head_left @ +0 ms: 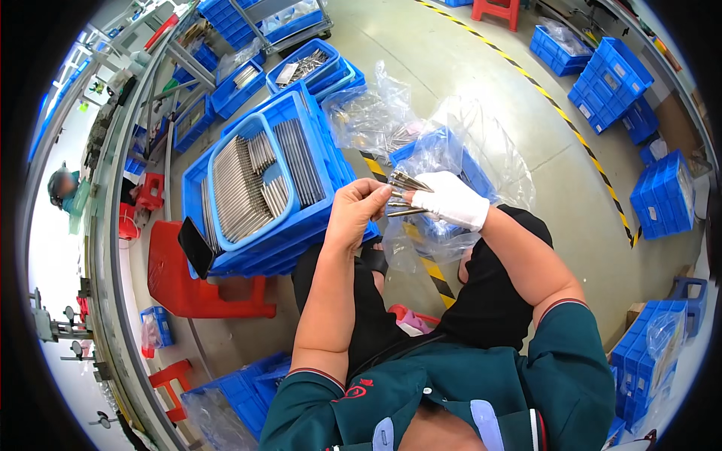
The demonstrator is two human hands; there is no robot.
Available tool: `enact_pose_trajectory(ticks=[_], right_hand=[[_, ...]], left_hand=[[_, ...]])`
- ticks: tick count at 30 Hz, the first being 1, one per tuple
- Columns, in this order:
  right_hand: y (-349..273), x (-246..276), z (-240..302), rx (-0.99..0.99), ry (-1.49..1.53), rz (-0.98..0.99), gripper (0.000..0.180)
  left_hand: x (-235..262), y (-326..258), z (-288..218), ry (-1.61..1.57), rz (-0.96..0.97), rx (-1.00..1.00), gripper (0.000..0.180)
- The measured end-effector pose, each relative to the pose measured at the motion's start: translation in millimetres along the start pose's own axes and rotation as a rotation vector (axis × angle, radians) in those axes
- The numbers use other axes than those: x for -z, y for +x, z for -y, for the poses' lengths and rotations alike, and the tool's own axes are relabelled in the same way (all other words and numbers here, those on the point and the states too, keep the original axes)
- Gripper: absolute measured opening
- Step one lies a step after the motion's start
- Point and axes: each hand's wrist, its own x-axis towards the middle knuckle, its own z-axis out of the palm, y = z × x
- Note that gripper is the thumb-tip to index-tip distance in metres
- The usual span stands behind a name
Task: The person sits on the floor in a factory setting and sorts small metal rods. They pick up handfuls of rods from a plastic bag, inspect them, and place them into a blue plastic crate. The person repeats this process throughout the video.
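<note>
Frame centre: left hand (pixel 353 214) & right hand (pixel 453 200) meet, bundle of metal rods (pixel 402 194) between them. Just below/behind hands: plastic bag (pixel 451 150) in a crate (pixel 410 154). Left of hands: stacked crates (pixel 301 218) w/ a tray of rods (pixel 256 184) on top, all on a stool (pixel 188 289). Phone (pixel 197 246) leans on stack's lower-left corner. More crates (pixel 609 75) upper right; striped floor line (pixel 556 113) runs diag. between.

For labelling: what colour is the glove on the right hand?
White, on the right hand holding metal rods; head view.

grey concrete floor (pixel 466 68) | hazard-striped line (pixel 571 124) | red stool (pixel 197 289)
</note>
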Motion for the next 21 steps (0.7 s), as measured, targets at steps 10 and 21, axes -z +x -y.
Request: enact_pose_trajectory(ticks=[10,21], right_hand=[[-2.7,-4.3,1.3,-0.039,0.234,0.017,0.030],[-2.6,-4.5,1.7,-0.045,0.261,-0.009,0.030]], left_hand=[[-1.0,-2.8,-0.2,-0.068,0.022,-0.001,0.018],[-1.5,1.5,14.3,-0.594,0.174,0.152,0.014]])
